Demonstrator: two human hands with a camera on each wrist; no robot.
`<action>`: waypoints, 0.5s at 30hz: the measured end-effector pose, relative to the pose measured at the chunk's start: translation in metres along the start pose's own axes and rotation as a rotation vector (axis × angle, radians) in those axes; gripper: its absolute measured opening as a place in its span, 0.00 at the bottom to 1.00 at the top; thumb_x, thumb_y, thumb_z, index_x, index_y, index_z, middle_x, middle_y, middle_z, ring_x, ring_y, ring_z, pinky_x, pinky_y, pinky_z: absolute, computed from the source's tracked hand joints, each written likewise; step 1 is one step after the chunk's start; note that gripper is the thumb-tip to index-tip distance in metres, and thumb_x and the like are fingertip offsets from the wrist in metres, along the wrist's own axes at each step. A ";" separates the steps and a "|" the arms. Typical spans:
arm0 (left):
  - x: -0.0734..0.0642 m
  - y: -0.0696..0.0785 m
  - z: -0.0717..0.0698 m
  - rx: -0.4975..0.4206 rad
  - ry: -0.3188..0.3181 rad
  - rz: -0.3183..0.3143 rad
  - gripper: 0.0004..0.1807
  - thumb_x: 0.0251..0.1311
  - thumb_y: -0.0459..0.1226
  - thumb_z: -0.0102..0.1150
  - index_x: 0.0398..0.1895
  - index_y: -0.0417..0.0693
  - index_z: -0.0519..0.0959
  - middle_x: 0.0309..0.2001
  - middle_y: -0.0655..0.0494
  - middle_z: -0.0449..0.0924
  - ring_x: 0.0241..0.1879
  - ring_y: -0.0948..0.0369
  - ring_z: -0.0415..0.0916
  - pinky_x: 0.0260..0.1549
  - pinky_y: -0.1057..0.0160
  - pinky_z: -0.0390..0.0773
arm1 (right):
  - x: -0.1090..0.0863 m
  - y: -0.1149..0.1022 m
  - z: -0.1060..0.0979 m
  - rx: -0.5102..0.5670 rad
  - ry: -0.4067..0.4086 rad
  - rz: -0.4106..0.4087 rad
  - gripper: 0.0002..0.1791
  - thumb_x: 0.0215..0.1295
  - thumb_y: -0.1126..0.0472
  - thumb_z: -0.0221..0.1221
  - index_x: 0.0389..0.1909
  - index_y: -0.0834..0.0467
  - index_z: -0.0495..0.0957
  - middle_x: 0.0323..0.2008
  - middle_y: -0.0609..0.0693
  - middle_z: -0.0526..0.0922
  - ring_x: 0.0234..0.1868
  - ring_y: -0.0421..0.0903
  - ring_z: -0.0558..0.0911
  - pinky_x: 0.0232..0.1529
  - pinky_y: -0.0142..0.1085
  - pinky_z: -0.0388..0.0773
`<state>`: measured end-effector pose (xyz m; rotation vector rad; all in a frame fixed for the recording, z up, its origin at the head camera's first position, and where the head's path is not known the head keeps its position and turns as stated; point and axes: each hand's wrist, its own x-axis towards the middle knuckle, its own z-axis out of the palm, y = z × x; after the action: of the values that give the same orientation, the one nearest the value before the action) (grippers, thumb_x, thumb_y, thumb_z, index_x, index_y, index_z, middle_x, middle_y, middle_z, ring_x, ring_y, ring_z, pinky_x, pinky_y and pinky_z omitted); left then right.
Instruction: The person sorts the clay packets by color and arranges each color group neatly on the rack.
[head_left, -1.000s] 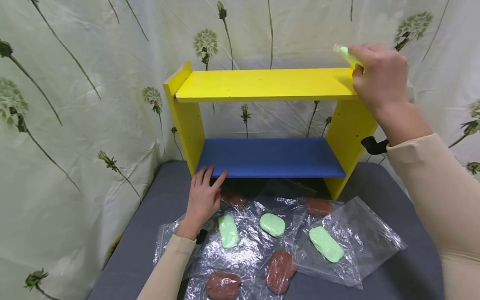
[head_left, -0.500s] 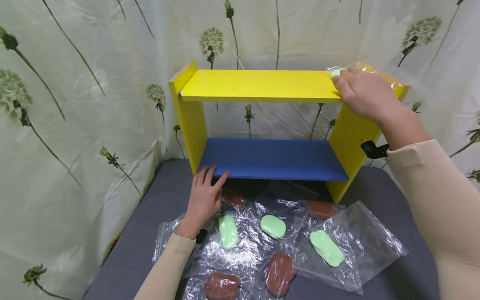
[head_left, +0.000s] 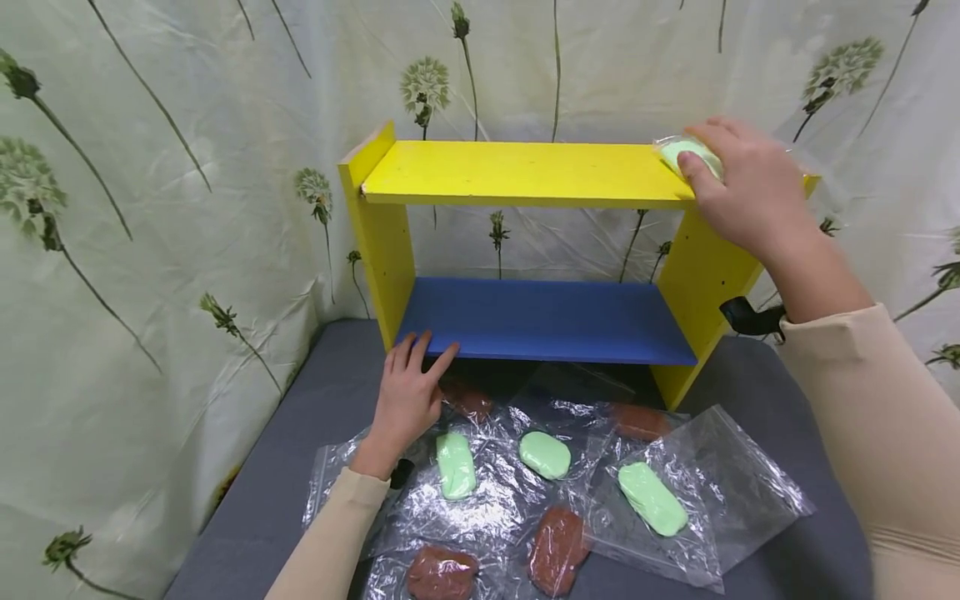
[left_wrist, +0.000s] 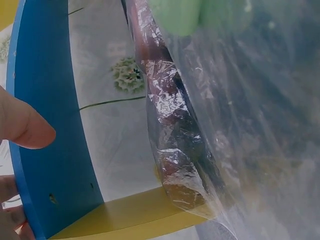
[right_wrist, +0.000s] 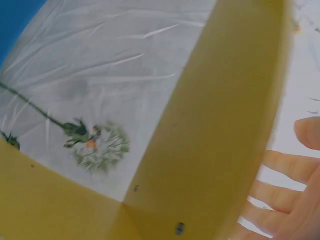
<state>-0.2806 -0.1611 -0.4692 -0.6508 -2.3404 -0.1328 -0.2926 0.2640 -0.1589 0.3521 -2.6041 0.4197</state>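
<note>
In the head view my left hand (head_left: 405, 396) rests at the front left edge of the blue lower shelf (head_left: 540, 321), its fingers spread on the board. The left wrist view shows the thumb (left_wrist: 30, 127) over the shelf's underside and fingertips past its edge. My right hand (head_left: 753, 187) is at the right end of the yellow top shelf (head_left: 525, 171). Its thumb overlaps a pale green slab (head_left: 678, 152) in a clear plastic bag on that shelf. In the right wrist view its fingers (right_wrist: 282, 195) are loosely extended beside the yellow side panel (right_wrist: 210, 125).
Below the shelf unit, overlapping clear bags lie on the dark table (head_left: 300, 433). They hold pale green slabs (head_left: 545, 455) and reddish-brown lumps (head_left: 558, 550). An unfilled-looking part of a bag (head_left: 757, 467) spreads to the right. A dandelion-patterned cloth (head_left: 187, 250) hangs behind.
My right hand has lowered the bagged green slab from above onto the top shelf's right end, and its fingers have loosened, showing more of the slab. The left hand has stayed put.
</note>
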 end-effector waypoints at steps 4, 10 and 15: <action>0.002 0.000 -0.002 -0.013 0.017 0.004 0.38 0.58 0.31 0.53 0.75 0.61 0.66 0.71 0.36 0.61 0.70 0.35 0.57 0.65 0.35 0.59 | -0.022 -0.004 -0.004 0.050 0.207 -0.111 0.28 0.75 0.54 0.50 0.73 0.54 0.69 0.73 0.57 0.66 0.73 0.60 0.63 0.71 0.60 0.55; 0.001 0.000 -0.002 -0.014 0.046 0.018 0.38 0.56 0.31 0.54 0.74 0.60 0.68 0.70 0.35 0.63 0.69 0.35 0.59 0.63 0.35 0.62 | -0.059 -0.008 0.004 0.066 0.361 -0.273 0.26 0.67 0.60 0.61 0.67 0.57 0.76 0.67 0.57 0.74 0.68 0.58 0.70 0.67 0.54 0.65; 0.000 0.001 0.000 -0.023 0.045 0.016 0.38 0.56 0.31 0.54 0.74 0.60 0.68 0.70 0.35 0.63 0.69 0.34 0.59 0.63 0.34 0.62 | -0.092 -0.011 0.021 0.076 0.394 -0.384 0.28 0.61 0.62 0.66 0.64 0.59 0.78 0.64 0.59 0.76 0.65 0.60 0.72 0.67 0.49 0.67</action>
<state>-0.2798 -0.1601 -0.4697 -0.6711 -2.2929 -0.1657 -0.2188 0.2619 -0.2191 0.7031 -2.0821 0.4055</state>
